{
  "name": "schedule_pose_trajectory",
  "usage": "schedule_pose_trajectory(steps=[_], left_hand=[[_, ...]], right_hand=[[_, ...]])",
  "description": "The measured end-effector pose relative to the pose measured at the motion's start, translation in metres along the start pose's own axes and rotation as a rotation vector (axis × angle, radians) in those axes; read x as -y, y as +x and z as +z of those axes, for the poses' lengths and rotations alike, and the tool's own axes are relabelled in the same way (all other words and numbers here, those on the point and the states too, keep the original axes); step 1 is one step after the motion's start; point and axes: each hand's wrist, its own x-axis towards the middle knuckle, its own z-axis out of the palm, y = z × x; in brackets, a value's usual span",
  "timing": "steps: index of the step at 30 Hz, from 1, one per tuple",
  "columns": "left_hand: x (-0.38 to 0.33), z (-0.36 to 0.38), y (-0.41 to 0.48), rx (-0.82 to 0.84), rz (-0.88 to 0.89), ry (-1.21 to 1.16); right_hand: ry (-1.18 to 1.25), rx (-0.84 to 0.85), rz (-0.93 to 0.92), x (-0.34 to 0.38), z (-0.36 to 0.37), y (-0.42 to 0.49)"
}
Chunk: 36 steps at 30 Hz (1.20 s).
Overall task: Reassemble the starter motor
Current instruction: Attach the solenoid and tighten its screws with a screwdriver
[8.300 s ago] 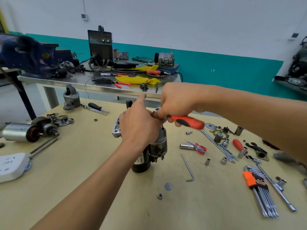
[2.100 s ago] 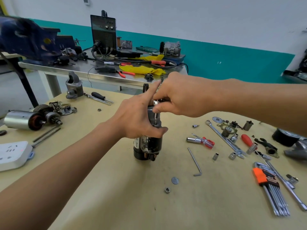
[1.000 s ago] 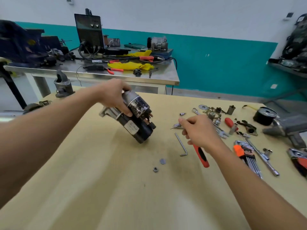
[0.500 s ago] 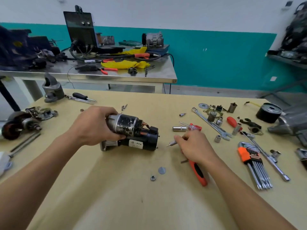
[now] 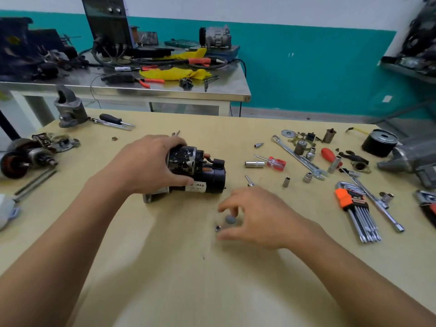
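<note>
The starter motor, black with a scuffed solenoid on top, lies on its side on the tan table. My left hand grips its left end, fingers curled over the solenoid. Just right of and nearer than the motor, my right hand hovers with fingers loosely spread over a grey washer and a small nut; it is blurred and holds nothing that I can see. A metal screwdriver tip pokes out beyond that hand, its handle hidden.
Right of the motor lie a small red screwdriver, a spanner, several sockets and a hex key set. An armature and a grey housing sit at the left. A cluttered steel bench stands behind.
The motor went from upright, to tilted, to lying on its side in my left hand. My right hand left the red-handled screwdriver and moved down over the washer and nut.
</note>
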Motion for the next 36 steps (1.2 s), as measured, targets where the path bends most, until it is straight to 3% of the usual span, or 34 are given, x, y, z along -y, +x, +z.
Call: schedule_pose_trajectory(steps=[5, 8, 11, 13, 16, 21, 29, 31, 34, 36], left_hand=[[-0.007, -0.007, 0.010, 0.077, 0.034, -0.053], [-0.007, -0.007, 0.019, 0.115, 0.040, -0.141], [-0.004, -0.005, 0.025, 0.130, 0.048, -0.188], [-0.001, 0.000, 0.027, 0.111, 0.059, -0.172], [0.001, 0.008, 0.025, 0.024, 0.081, -0.141], [0.001, 0.016, 0.023, -0.090, 0.102, -0.089], [-0.006, 0.016, 0.020, -0.128, 0.083, -0.027], [-0.008, 0.014, 0.019, -0.131, 0.074, -0.033], [-0.013, 0.013, 0.018, -0.136, 0.067, -0.048], [-0.019, 0.013, 0.017, -0.133, 0.066, -0.057]], right_hand=[[-0.012, 0.067, -0.147, 0.010, 0.016, 0.003], [0.026, 0.116, -0.125, 0.008, 0.013, 0.011], [0.136, 0.047, -0.063, 0.002, 0.007, 0.015], [0.184, 0.065, -0.044, -0.001, 0.004, 0.014], [0.069, 0.141, -0.095, -0.002, 0.008, 0.011], [0.109, 0.126, -0.091, -0.003, 0.003, 0.008], [0.118, 0.147, -0.073, -0.010, -0.002, 0.000], [0.248, 0.034, -0.013, -0.014, -0.009, -0.001], [0.805, -0.287, 0.139, -0.023, -0.030, 0.002], [1.129, -0.410, 0.161, -0.025, -0.044, 0.010]])
